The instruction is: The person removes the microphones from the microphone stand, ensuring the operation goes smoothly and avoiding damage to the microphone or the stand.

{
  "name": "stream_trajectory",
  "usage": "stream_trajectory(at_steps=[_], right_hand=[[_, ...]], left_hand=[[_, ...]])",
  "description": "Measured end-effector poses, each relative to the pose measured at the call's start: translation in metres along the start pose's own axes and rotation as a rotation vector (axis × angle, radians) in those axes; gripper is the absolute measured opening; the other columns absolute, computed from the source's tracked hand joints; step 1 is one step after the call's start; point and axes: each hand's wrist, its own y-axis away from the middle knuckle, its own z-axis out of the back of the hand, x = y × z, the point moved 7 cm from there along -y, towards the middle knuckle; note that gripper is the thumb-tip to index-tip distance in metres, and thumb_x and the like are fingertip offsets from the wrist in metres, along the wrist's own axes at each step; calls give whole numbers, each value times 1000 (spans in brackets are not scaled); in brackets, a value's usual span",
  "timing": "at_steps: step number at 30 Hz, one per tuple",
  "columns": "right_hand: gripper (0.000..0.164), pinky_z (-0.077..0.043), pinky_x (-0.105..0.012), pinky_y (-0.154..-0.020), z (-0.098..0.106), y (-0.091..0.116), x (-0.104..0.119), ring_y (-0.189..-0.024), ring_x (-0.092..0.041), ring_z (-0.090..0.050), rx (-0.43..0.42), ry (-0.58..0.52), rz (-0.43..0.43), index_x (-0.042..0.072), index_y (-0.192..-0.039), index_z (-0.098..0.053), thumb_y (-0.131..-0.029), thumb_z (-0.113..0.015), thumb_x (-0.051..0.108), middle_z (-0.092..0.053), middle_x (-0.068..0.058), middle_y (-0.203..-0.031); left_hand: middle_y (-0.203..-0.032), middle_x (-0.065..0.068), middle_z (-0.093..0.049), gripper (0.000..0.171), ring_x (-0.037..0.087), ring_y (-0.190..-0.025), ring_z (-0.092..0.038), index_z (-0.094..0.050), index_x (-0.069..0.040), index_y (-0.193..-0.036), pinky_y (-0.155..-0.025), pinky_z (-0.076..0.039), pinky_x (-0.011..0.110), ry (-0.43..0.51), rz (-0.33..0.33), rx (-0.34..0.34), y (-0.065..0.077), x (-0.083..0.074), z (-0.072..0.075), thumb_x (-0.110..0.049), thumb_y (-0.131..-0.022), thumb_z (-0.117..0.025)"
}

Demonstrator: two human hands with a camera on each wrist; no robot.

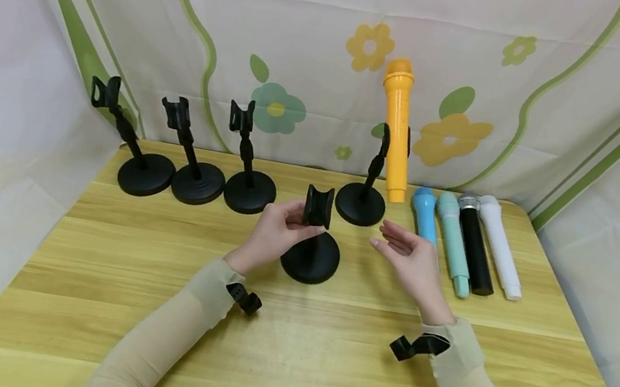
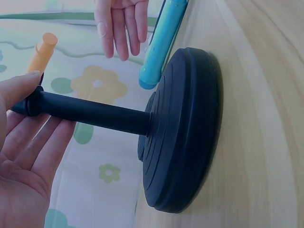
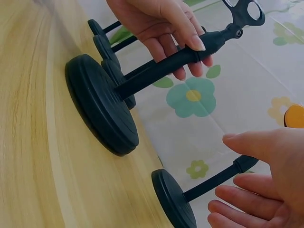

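Observation:
A black desktop microphone stand (image 1: pixel 310 258) is near the middle of the table, its round base on the wood. My left hand (image 1: pixel 278 229) grips its post just under the clip, thumb on one side and fingers on the other, as the right wrist view also shows. To the right of this stand, my right hand (image 1: pixel 410 258) hovers with fingers apart and nothing between them. It overlaps the lower end of a blue microphone (image 1: pixel 426 213) in the head view. Behind both hands, an orange microphone (image 1: pixel 397 133) leans nearly upright in the clip of another black stand (image 1: pixel 360 204).
Three black stands with vacant clips line the back left, the nearest to centre being one stand (image 1: pixel 250 192). Beside the blue microphone lie a mint microphone (image 1: pixel 454 243), a black microphone (image 1: pixel 475 250) and a white microphone (image 1: pixel 500 249). A flowered cloth (image 1: pixel 322 40) hangs behind the table (image 1: pixel 285 352).

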Motion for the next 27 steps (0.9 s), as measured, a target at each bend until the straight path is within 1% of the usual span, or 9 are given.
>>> stream_trajectory(at_steps=[3,6,11,14,17,19,21,23,27], right_hand=[[57,-53,-19,-90,-1,0,1,-121,-34,-62,5,-8,0,-2,-138,-61,-93,-79,29,-65,-15,-132],[56,-53,-19,-91,-3,-1,4,-122,-34,-61,10,-39,4,-1,-138,-61,-93,-79,27,-65,-14,-132],[53,-52,-22,-94,-10,-2,20,-124,-35,-60,26,-113,46,2,-138,-62,-93,-79,22,-65,-13,-132],[51,-52,-24,-96,-16,-3,35,-124,-33,-60,39,-154,87,4,-138,-62,-92,-80,19,-65,-12,-133],[51,-52,-27,-97,-23,-4,52,-123,-28,-61,55,-183,132,7,-139,-63,-91,-80,17,-65,-10,-133],[51,-52,-31,-98,-29,-5,63,-123,-25,-62,71,-207,170,8,-138,-63,-91,-81,13,-65,-10,-133],[51,-52,-33,-99,-37,-7,75,-122,-26,-62,91,-216,212,6,-138,-63,-90,-80,9,-65,-12,-133],[50,-53,-34,-99,-44,-7,84,-122,-29,-62,111,-226,247,4,-137,-64,-89,-80,5,-65,-14,-132],[47,-53,-37,-98,-55,-8,97,-120,-33,-63,124,-196,274,2,-134,-66,-89,-79,1,-66,-13,-131]], left_hand=[[-102,6,-76,26,19,-91,-73,-72,-6,-115,-82,-60,32,-11,30,-8,-1,2,1,-6,-89,-79],[-105,12,-75,27,23,-94,-73,-71,-2,-116,-84,-60,34,-15,61,1,-2,4,0,0,-90,-77],[-107,16,-74,28,26,-96,-73,-70,3,-117,-85,-60,35,-22,70,7,-3,7,-2,5,-90,-75],[-107,14,-75,28,24,-95,-73,-71,1,-117,-85,-60,34,-14,58,5,-3,7,-2,3,-90,-76],[-107,10,-75,27,21,-95,-73,-72,-4,-117,-85,-60,33,1,44,7,-3,7,-2,-1,-90,-78],[-108,8,-75,27,20,-95,-73,-72,-6,-117,-85,-60,32,13,31,13,-3,7,-2,-4,-91,-78],[-109,6,-75,28,18,-96,-73,-72,-7,-119,-85,-59,32,24,17,20,-3,7,-2,-5,-91,-77],[-110,5,-75,30,18,-97,-73,-71,-8,-121,-85,-59,32,33,6,30,-3,6,-2,-5,-92,-77],[-112,4,-74,33,16,-99,-72,-70,-9,-125,-87,-59,31,40,5,41,-2,6,-2,-6,-93,-76]])
